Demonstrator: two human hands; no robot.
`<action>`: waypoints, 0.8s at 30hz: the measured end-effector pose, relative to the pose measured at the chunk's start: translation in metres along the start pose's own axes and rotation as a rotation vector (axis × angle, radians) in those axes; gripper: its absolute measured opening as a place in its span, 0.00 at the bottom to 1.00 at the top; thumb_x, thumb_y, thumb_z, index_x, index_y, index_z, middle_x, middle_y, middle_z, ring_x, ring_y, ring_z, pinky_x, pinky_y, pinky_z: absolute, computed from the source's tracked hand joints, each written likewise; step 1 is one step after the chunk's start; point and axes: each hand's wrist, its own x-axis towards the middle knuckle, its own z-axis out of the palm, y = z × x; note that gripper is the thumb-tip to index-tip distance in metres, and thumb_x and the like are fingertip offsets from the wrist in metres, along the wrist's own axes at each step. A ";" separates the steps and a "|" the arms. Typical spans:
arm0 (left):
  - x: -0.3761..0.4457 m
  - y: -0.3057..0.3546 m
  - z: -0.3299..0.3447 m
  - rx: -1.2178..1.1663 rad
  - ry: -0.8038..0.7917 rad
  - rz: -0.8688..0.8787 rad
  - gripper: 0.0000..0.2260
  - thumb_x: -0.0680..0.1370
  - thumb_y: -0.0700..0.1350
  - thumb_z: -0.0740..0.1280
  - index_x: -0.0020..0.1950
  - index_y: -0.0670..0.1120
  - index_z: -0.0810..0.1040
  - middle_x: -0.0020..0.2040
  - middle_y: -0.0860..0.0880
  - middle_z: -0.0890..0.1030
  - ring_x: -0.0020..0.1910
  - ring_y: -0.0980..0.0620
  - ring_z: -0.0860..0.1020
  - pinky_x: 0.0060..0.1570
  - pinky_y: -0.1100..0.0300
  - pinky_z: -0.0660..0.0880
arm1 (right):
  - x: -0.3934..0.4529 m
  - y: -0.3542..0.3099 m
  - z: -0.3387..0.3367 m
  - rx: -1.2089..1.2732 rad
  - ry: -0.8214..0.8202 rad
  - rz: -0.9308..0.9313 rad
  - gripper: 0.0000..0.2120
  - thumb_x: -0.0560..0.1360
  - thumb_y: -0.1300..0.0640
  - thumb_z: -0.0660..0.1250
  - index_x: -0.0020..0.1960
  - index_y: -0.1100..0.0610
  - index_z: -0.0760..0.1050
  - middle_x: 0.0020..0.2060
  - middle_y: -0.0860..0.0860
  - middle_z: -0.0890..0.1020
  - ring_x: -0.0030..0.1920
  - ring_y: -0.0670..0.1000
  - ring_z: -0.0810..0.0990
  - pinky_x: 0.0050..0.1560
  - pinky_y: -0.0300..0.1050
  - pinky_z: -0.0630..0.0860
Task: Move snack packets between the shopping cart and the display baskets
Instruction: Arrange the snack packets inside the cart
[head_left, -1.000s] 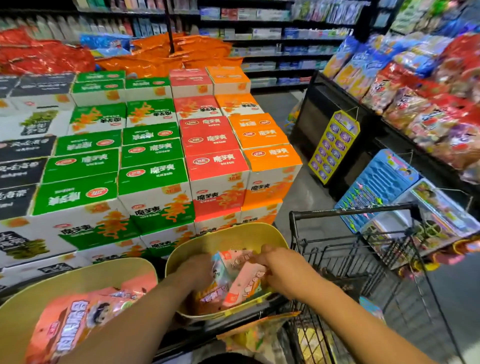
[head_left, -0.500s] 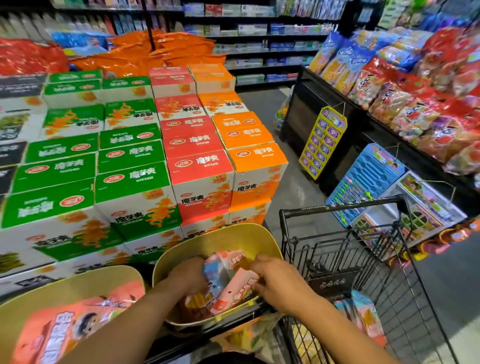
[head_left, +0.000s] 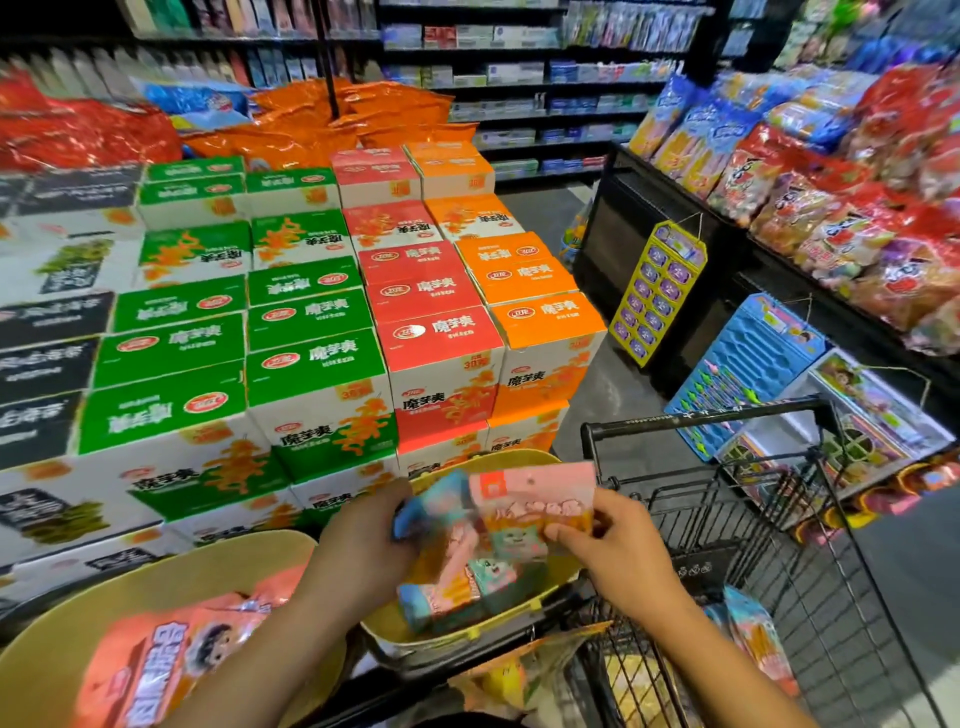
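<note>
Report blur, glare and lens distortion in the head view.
Head view: motion blur smears the packets between both hands and the orange bag in the near basket; glare glints on the red foil bags; wide-angle bending curves the shelves and cart at the edges.

Both forearms bare, reaching forward from bottom of view, converging toward centre. Left hand (head_left: 363, 540): back facing the camera, fingers curled away and hidden, thumb tip up near top, closed on the left side of a bundle of packets. Right hand (head_left: 608, 545): thumb and fingers pinched on the bundle's right edge, wrist straight.
</note>
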 end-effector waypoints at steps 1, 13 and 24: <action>-0.003 0.002 -0.010 -0.066 0.050 0.002 0.08 0.75 0.51 0.72 0.45 0.53 0.73 0.37 0.53 0.80 0.36 0.54 0.78 0.33 0.53 0.72 | -0.005 -0.005 -0.005 0.085 0.068 0.010 0.21 0.75 0.63 0.78 0.52 0.35 0.85 0.47 0.42 0.89 0.47 0.43 0.87 0.45 0.34 0.80; 0.007 0.069 -0.001 -1.001 -0.139 -0.208 0.21 0.68 0.49 0.81 0.45 0.38 0.75 0.35 0.40 0.77 0.34 0.38 0.79 0.38 0.46 0.77 | -0.098 -0.006 -0.056 0.874 0.738 0.168 0.11 0.69 0.63 0.75 0.52 0.60 0.85 0.51 0.62 0.88 0.49 0.60 0.89 0.46 0.57 0.87; 0.014 0.221 0.157 -1.089 -0.483 -0.252 0.08 0.73 0.39 0.73 0.52 0.43 0.81 0.41 0.40 0.84 0.33 0.44 0.81 0.34 0.54 0.77 | -0.239 0.108 -0.139 0.931 1.246 0.453 0.24 0.59 0.54 0.81 0.49 0.65 0.80 0.45 0.64 0.82 0.45 0.59 0.82 0.52 0.62 0.82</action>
